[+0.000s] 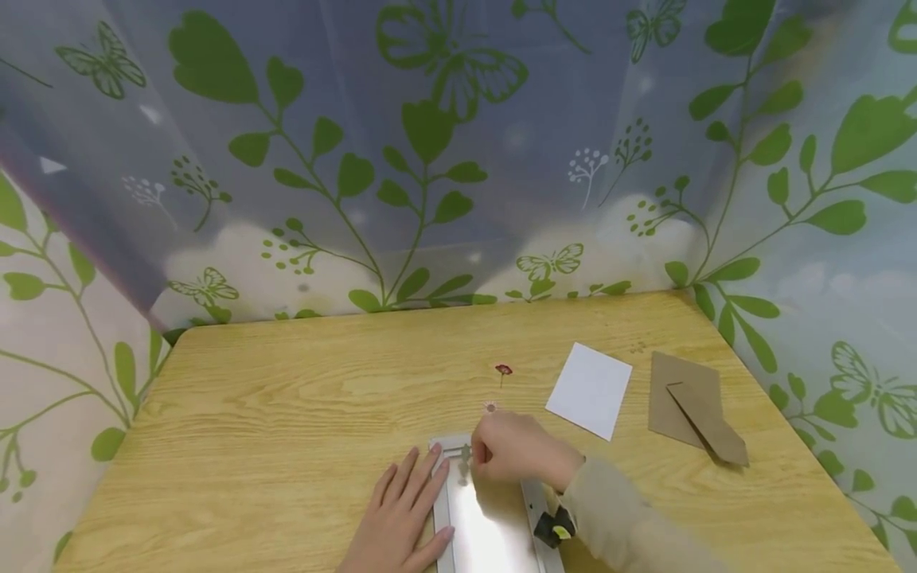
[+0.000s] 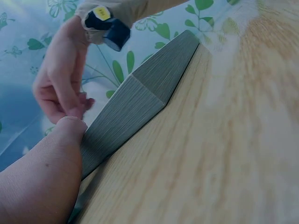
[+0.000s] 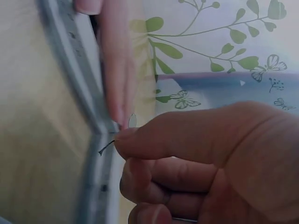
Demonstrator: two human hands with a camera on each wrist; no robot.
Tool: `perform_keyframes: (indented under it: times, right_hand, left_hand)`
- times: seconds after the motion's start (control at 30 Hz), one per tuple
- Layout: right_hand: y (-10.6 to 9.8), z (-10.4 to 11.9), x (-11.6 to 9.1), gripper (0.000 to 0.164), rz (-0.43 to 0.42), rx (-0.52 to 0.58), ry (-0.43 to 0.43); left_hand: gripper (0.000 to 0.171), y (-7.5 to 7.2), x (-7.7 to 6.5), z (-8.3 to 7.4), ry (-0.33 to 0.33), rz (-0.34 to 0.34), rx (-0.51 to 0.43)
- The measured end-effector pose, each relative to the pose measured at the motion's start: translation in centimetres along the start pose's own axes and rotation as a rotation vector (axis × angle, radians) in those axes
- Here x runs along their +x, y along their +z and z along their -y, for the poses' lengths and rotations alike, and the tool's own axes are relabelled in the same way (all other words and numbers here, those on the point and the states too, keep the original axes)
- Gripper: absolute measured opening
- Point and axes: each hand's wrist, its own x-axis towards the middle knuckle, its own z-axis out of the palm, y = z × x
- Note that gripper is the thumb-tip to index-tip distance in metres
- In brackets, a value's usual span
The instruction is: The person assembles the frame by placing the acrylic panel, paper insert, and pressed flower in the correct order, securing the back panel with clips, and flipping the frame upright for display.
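Note:
A picture frame with a pale rim and a shiny, reflecting pane lies at the table's front edge. My left hand rests along its left side, fingers straight and spread over the rim. Above the frame's far end, my right hand pinches a small dried leaf sprig between thumb and fingertip. In the right wrist view, the sprig's thin dark stem sticks out past the thumb, and a pale green leaf shows above it. The left wrist view shows the frame's grey outer side; most of the left fingers are hidden there.
Beyond the frame lie a small pale dried flower and a red dried flower with a stem. To the right are a white card and a brown kraft envelope with its flap raised. Patterned curtains surround the wooden table.

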Motion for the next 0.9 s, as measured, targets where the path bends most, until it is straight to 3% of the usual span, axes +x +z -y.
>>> perform_keyframes:
  times: [0.33,0.7,0.9]
  right_hand:
    - [2.2,-0.4,-1.0,0.022,0.013,0.088,0.065]
    - [3.4,0.1,-1.4,0.022,-0.082,-0.029,0.054]
    - [3.3,0.2,-1.5,0.018,-0.108,-0.033,0.048]
  left_hand:
    - [0.074,-0.2,0.1,0.0,0.005,-0.006,0.009]
    - [0.075,-0.2,0.1,-0.1,-0.010,0.007,0.007]
    - [0.074,-0.1,0.1,0.0,-0.009,-0.001,0.010]
